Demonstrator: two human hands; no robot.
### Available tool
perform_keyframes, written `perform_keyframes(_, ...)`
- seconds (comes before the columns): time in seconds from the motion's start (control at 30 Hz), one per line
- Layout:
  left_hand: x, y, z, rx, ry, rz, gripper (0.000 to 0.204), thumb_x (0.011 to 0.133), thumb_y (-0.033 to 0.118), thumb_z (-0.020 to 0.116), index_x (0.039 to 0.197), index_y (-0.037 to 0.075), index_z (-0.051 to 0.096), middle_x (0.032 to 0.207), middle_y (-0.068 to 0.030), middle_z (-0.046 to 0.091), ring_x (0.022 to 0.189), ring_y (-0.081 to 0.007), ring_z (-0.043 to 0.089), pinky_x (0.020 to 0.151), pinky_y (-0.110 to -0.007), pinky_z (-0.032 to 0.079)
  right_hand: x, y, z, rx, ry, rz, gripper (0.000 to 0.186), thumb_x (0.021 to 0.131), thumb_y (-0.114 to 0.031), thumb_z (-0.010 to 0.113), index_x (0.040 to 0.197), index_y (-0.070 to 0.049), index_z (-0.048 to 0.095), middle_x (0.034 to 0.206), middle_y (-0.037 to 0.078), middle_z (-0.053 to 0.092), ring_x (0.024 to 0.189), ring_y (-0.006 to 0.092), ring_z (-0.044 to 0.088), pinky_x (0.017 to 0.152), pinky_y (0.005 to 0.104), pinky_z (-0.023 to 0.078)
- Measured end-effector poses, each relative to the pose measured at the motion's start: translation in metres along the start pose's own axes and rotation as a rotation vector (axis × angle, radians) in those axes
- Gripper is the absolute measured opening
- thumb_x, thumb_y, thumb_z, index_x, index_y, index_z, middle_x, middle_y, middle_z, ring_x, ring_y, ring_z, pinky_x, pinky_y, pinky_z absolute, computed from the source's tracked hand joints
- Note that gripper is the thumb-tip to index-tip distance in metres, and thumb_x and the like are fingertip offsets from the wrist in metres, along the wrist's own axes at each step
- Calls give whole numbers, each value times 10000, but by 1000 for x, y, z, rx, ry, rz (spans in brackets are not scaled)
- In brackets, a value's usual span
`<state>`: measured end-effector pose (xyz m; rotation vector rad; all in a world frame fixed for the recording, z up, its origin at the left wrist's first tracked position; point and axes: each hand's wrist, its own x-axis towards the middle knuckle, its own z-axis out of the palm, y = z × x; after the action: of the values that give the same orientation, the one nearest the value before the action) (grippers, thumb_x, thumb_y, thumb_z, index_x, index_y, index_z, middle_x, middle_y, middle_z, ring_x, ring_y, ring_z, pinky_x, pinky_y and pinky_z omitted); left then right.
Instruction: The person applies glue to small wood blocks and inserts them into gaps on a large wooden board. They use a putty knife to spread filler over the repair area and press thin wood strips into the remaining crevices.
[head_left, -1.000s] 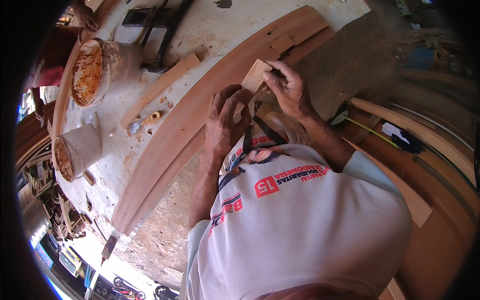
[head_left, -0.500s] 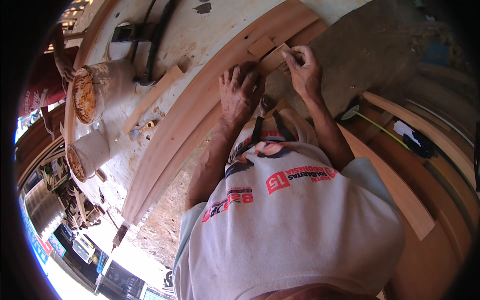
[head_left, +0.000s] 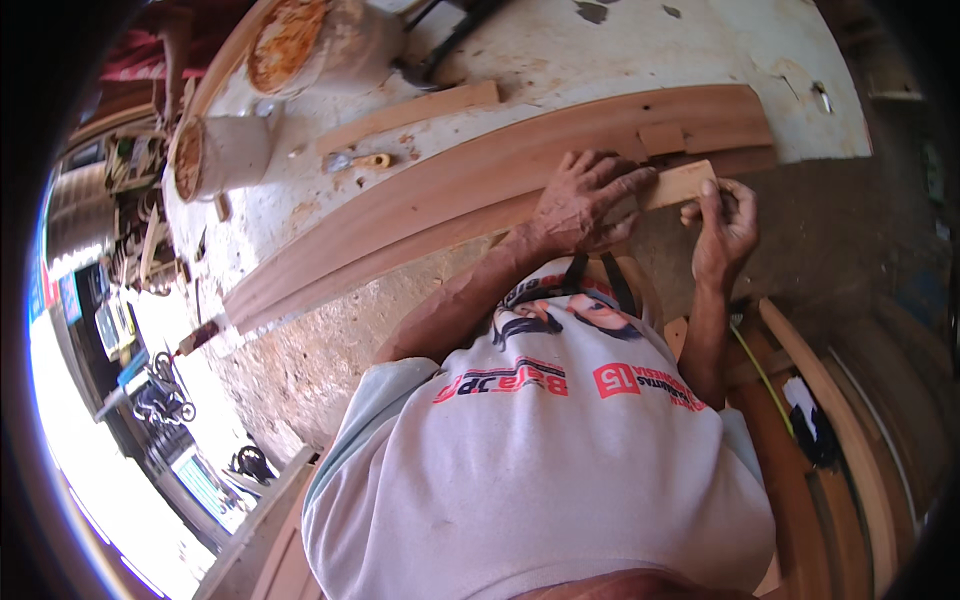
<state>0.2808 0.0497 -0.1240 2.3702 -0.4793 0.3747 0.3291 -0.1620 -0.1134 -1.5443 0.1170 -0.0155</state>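
Observation:
A small, pale rectangular wood piece (head_left: pixel 682 184) is held between my two hands at the near edge of a long curved wooden plank (head_left: pixel 480 165). The fingers of my left hand (head_left: pixel 588 205) close over its left end, with the thumb below hidden from sight. At the other end my right hand (head_left: pixel 724 228) pinches the corner between thumb and fingers. Just beyond it, a second small wood block (head_left: pixel 661 138) lies flat on the plank. A narrower curved strip (head_left: pixel 400 248) runs along the plank's near side.
On the white, stained table (head_left: pixel 560 50) stand two crusted buckets (head_left: pixel 340 50) (head_left: pixel 230 152). A putty knife (head_left: pixel 358 161), a short board (head_left: pixel 410 112) and a dark clamp (head_left: pixel 455 45) lie there too. Curved timbers (head_left: pixel 835 430) are at the right. Another person's arm (head_left: pixel 176 50) shows far left.
My view has turned, so the table and plank appear rotated and shifted. Both hands still hold the small wood piece, which now shows more of its face.

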Motion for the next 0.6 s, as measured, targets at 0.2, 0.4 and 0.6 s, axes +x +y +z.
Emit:
perform_keyframes(0.2,-53,6,-49,-208,178,-157,667,826,105,788,1447,16,560,1160,-181,663,1026,-341,649,903,-427,551,-22,-22,64,29,-317,-7,205,1004,-98,693,1131,19,583,922,88,685,674,105,656,610,252,566)
perform_keyframes(0.4,-170,-33,-167,67,542,-582,513,897,50,727,1396,29,612,1154,-194,694,997,-320,697,857,-391,568,-22,-12,197,-393,-774,-430,302,907,-95,792,1135,24,633,991,122,698,838,206,704,765,363,574)
perform_keyframes(0.6,-277,-91,-272,665,569,-1077,808,913,325,800,1571,68,407,1549,-218,449,1462,-394,367,1192,-509,335,4,19,311,-963,-875,-961,405,835,-134,810,1191,-21,655,1197,152,648,1153,327,613,970,460,511)
